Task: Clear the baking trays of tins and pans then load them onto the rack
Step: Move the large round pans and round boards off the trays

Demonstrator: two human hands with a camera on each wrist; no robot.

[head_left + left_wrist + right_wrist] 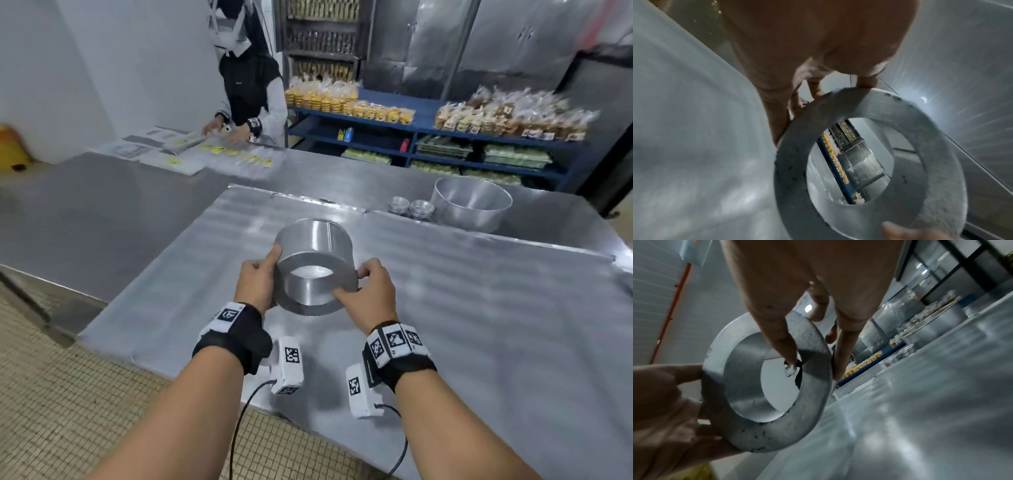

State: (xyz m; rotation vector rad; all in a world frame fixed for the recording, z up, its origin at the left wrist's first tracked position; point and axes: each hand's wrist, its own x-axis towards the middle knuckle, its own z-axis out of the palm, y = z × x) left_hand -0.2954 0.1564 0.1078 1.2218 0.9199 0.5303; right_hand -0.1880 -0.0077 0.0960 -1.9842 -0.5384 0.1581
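A round aluminium ring tin [315, 267] with an open middle is held tilted above the flat baking tray [479, 308]. My left hand [257, 284] grips its left rim, thumb on the outer wall. On the right rim my right hand [366, 291] holds it, thumb over the flat ring face. In the left wrist view the ring tin [869, 146] fills the lower frame, with my left hand [813, 91] curled over its upper edge. In the right wrist view my right hand [807, 331] has its thumb across the ring tin [764, 386] and fingers behind the rim.
A large round pan [469, 205] and two stacks of small tins [411, 207] stand at the tray's far right. Another person [253, 85] works at the far side of the steel table [85, 212]. Blue shelves [428, 137] with bagged bread are behind.
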